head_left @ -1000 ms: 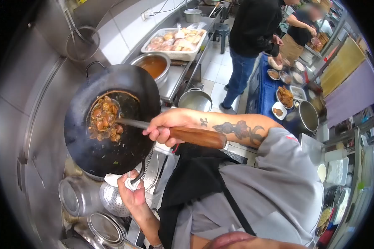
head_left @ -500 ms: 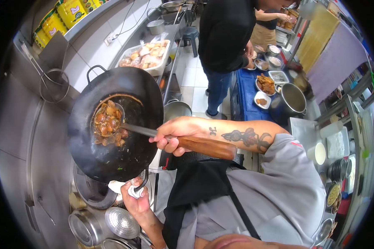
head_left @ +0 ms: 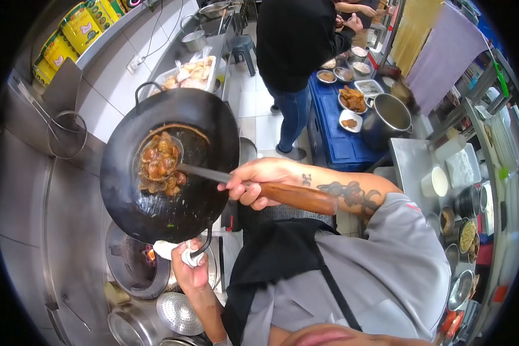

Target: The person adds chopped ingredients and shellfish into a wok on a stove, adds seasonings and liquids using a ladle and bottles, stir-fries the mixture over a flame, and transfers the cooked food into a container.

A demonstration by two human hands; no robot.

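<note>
My left hand [head_left: 193,270] is closed around a loop handle of a black wok [head_left: 118,173], with a white folded cloth [head_left: 166,249] between hand and metal. The wok is tilted towards me. My right hand [head_left: 254,183] grips a ladle [head_left: 202,172] with a thick wooden handle, fingers wrapped where metal meets wood. Inside the wok, the ladle's bowl is heaped with glossy brown sauced pieces [head_left: 158,158], and more pieces lie just below it. Brown sauce streaks the wok's inner wall.
Below the wok is a burner [head_left: 138,259] with a small flame. A perforated skimmer [head_left: 180,313] and a steel pot [head_left: 131,327] stand near my left forearm. A person in black [head_left: 291,49] stands ahead by a blue chest [head_left: 343,147] bearing bowls of food and a large pot [head_left: 388,120].
The wok and ladle have shifted slightly right and up in view, exposing more of the burner and its flame. Both hands keep their hold. The person in black has raised their hands.
</note>
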